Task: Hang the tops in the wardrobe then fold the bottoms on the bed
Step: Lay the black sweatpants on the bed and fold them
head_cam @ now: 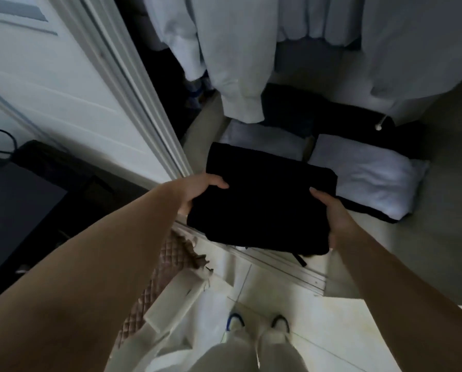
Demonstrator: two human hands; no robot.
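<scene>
The person is standing at the open wardrobe and holding a folded black garment (262, 202) with both hands, over the wardrobe floor (444, 205) and its sliding track (283, 267). The left hand (197, 191) is gripping the left edge, thumb on top; its fingers are hidden under the cloth. The right hand (331, 213) is gripping the right edge in the same way, fingers also hidden. The garment is so dark that I cannot tell what kind it is; a short black strap (299, 259) is hanging from below it. Behind it, folded pale clothes (369, 173) are lying on the wardrobe floor, and pale tops (232, 49) are hanging above, cut off at the top. No writing is readable anywhere. The white door (63, 84) is standing at the left.
</scene>
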